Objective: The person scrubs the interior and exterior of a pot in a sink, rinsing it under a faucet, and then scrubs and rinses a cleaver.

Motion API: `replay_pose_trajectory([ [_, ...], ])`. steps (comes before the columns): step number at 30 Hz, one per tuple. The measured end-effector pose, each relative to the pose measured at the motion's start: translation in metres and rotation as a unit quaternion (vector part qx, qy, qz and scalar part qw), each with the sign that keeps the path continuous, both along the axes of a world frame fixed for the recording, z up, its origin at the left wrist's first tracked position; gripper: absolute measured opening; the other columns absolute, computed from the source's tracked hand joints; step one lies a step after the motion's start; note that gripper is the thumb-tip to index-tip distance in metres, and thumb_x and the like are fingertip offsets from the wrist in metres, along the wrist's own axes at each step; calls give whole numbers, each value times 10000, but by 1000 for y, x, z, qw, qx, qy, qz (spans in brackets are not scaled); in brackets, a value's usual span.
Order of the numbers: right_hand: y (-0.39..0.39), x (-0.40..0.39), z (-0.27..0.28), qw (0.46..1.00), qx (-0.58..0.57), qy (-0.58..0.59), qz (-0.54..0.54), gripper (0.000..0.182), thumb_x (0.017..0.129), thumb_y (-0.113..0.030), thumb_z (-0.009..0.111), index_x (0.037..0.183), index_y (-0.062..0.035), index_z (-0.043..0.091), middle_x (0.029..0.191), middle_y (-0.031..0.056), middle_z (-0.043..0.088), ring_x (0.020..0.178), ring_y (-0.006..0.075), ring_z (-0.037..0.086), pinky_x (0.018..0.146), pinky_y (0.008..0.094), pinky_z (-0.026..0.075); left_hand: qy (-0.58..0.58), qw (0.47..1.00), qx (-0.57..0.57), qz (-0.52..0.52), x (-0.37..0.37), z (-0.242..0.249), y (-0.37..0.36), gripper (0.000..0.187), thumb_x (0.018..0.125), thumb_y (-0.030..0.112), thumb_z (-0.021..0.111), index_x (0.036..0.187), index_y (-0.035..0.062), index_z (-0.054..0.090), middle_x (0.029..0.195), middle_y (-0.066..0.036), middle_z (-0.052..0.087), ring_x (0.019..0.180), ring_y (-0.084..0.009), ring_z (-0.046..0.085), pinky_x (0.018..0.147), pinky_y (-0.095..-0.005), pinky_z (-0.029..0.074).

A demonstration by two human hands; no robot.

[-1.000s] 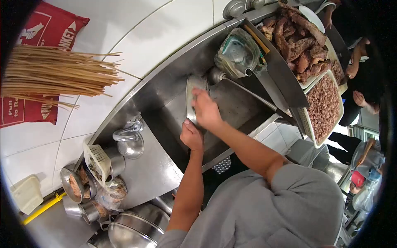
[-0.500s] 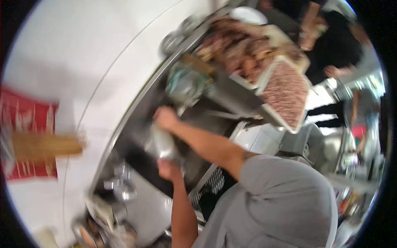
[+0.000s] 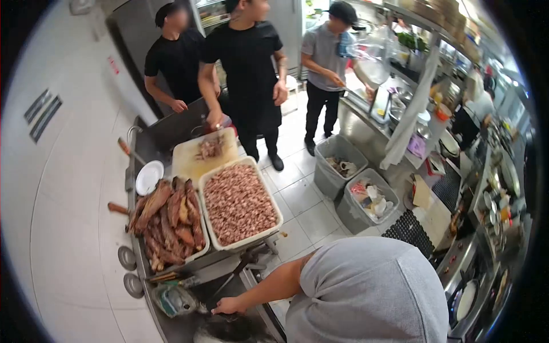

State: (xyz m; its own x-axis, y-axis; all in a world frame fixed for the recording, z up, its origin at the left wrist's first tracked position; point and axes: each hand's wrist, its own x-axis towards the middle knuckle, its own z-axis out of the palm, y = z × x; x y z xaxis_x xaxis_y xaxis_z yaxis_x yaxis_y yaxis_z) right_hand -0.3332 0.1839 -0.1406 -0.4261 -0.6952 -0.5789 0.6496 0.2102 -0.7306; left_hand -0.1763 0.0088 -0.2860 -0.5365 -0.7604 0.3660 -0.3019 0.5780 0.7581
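Observation:
My right hand [image 3: 227,307] reaches down into the metal sink [image 3: 197,274], its fingers curled closed. What they hold, if anything, is hidden. Below the hand lies a dark, rounded, wet-looking thing [image 3: 229,332], cut off by the bottom edge. To the left of my hand, a clear plastic bag with some green on it [image 3: 174,300] sits in the sink corner. A thin dark bar [image 3: 226,282] slants just above my hand. My left hand is out of view, past my grey shirt.
Beyond the sink are a tray of chopped meat [image 3: 240,203], long pieces of browned meat [image 3: 171,226] and a cutting board [image 3: 189,157]. A co-worker in black [image 3: 246,74] stands by the board; others stand nearby. Grey bins [image 3: 343,163] stand on the tiled floor.
The view has swung up and away from the sink toward the co-workers. Both my hands were at a blurred whitish thing in the sink; only my right hand shows now.

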Motion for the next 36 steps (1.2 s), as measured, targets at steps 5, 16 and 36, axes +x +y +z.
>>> replay_pose_trajectory([
  [5, 1, -20, -19, 998, 28, -41, -39, 597, 938, -517, 516, 1300, -43, 543, 1299, 110, 555, 1145, 286, 556, 936, 435, 451, -6, 999, -11, -53, -32, 4, 8, 517, 1046, 306, 295, 1229, -105, 548, 1189, -279, 600, 1094, -399, 591, 933, -441, 477],
  [16, 23, -24, 8, 996, 8, -83, -17, 711, 976, -496, 450, 1457, 0, 285, 1543, 172, 227, 1352, 378, 324, 1037, 564, 328, -24, 997, -24, -71, -36, 11, 7, 533, 1045, 331, 299, 1228, -101, 552, 1190, -283, 597, 1095, -403, 589, 929, -444, 476],
  [36, -89, 44, 24, 828, 1, 556, 72, 412, 774, -151, 626, 1113, 73, 558, 1185, 250, 591, 1026, 410, 601, 824, 457, 498, -59, 993, -57, 79, 71, 40, -6, 565, 1042, 375, 304, 1227, -94, 558, 1191, -289, 593, 1096, -410, 584, 923, -449, 474],
])
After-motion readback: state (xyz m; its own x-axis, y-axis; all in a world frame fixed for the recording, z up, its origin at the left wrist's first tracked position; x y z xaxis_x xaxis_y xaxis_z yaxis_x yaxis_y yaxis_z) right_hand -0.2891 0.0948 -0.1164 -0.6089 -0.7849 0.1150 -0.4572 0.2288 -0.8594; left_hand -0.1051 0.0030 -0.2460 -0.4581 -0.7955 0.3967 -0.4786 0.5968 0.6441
